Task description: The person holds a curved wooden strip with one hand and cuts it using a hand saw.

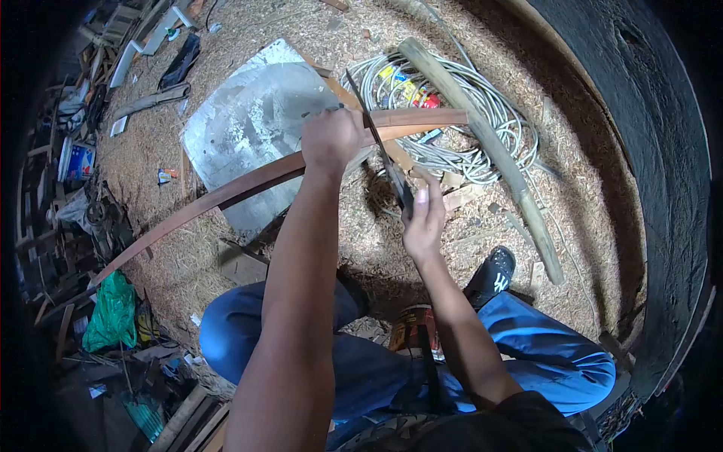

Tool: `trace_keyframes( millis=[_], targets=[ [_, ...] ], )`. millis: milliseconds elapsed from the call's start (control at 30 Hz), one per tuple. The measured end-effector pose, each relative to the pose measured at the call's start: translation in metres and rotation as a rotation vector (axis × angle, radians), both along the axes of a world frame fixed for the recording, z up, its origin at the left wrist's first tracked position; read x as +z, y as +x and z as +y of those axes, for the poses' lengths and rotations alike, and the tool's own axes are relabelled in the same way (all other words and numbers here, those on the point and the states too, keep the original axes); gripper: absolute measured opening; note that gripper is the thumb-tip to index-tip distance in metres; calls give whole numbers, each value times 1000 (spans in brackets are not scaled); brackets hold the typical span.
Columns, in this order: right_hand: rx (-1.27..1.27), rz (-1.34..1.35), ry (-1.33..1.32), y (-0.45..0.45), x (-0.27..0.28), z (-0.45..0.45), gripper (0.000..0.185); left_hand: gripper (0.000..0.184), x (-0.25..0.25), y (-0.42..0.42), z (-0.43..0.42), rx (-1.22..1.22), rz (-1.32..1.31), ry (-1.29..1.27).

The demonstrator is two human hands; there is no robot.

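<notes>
My left hand is closed in a fist around a long reddish-brown wooden strip, which slants from the lower left up to the right. In my right hand, the fingers wrap the dark handle of a handsaw. Its narrow blade points away from me and crosses the strip just right of my left fist; the teeth cannot be made out. Under the strip lies a worn grey metal-looking sheet. Beyond the saw, the strip's right end reaches a round wooden pole.
A coil of grey cable lies beneath the pole, with colourful packaging inside it. Wood shavings cover the ground. Scrap wood and a green plastic bag are piled at left. A dark curved wall rises at right.
</notes>
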State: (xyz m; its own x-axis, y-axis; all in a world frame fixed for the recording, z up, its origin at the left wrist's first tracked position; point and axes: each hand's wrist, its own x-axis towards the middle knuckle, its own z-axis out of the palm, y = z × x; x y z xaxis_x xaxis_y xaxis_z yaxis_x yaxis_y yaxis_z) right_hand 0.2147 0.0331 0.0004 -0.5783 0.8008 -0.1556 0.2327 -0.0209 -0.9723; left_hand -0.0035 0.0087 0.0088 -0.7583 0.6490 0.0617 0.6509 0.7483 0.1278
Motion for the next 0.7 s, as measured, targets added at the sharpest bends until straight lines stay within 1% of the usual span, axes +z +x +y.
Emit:
trace_keyframes(
  millis=[67,100,167,200,267,300,367,433,467,500,567,600,667,700],
  targets=[
    [29,45,157,18,7,-16,41,35,5,-1,1,-14,-1,13],
    [32,81,150,37,9,-25,41,35,5,-3,1,-7,-2,13],
    [46,94,140,81,-7,-41,41,36,1,-3,1,31,-13,-23],
    [54,94,140,77,-2,-38,41,36,4,-3,1,39,-13,-22],
    [14,-27,178,71,9,-31,41,36,8,-1,2,17,8,-12],
    [2,-7,169,51,18,-23,39,36,9,0,3,11,7,-9],
    [-64,-65,-139,8,27,-12,37,38,8,1,2,9,-5,7],
    [13,-60,265,-14,12,1,37,38,6,2,0,3,-4,7],
    [1,-20,186,-11,13,-2,37,38,6,1,0,0,-3,12],
    [-3,-18,189,0,11,-8,37,38,6,-1,2,-4,0,15],
    [13,-65,113,39,5,-23,38,38,2,-1,2,44,4,1],
    [19,-71,113,55,13,-28,38,38,1,0,2,51,-2,0],
    [17,-202,-235,75,31,-34,38,37,3,-1,1,49,-14,-26],
    [21,-201,-235,70,32,-33,38,37,4,-2,0,53,-12,-26]
  ],
)
